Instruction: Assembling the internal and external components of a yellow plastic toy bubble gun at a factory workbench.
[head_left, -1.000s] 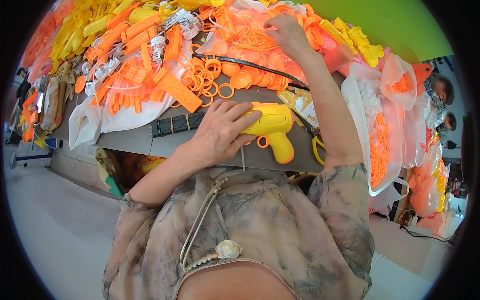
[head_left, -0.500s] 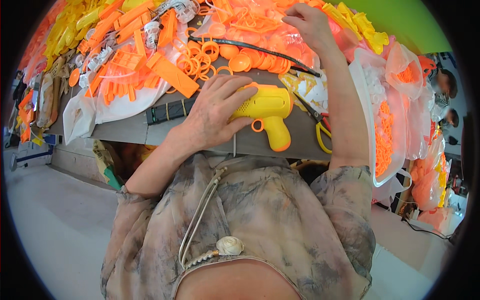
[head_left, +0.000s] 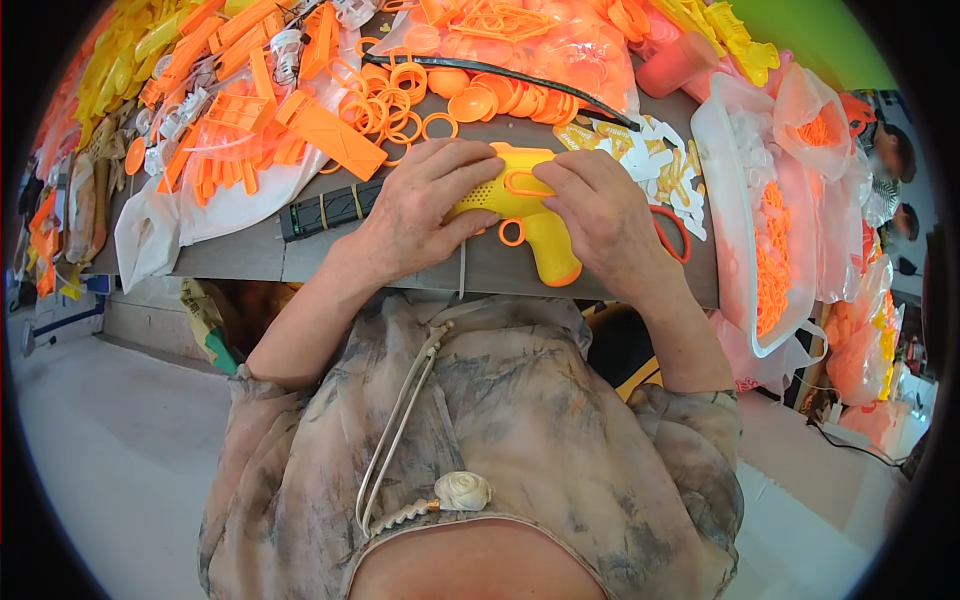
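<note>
A yellow toy gun (head_left: 553, 248) with an orange trigger lies at the table's front edge, its grip toward me. My left hand (head_left: 425, 205) is closed around its left end, thumb below and fingers on top. Pinched in my right hand (head_left: 612, 218) is an orange oval ring (head_left: 526, 183), held against the upper side of the gun body. Whether the ring is seated there I cannot tell, since fingertips cover its right end. Scissors with a red handle (head_left: 672, 236) lie beside my right wrist, partly hidden by it.
Orange rings (head_left: 390, 105) and cups (head_left: 475, 103) lie beyond my hands, below a black strip (head_left: 500, 72). White and yellow labels (head_left: 655, 165) sit at right, near a white bin (head_left: 722, 185) of small orange parts. A black ribbed piece (head_left: 328, 212) is at left.
My right hand has come back from the far parts pile to the toy gun, bringing the orange oval ring. My left hand still grips the gun, which has shifted slightly.
</note>
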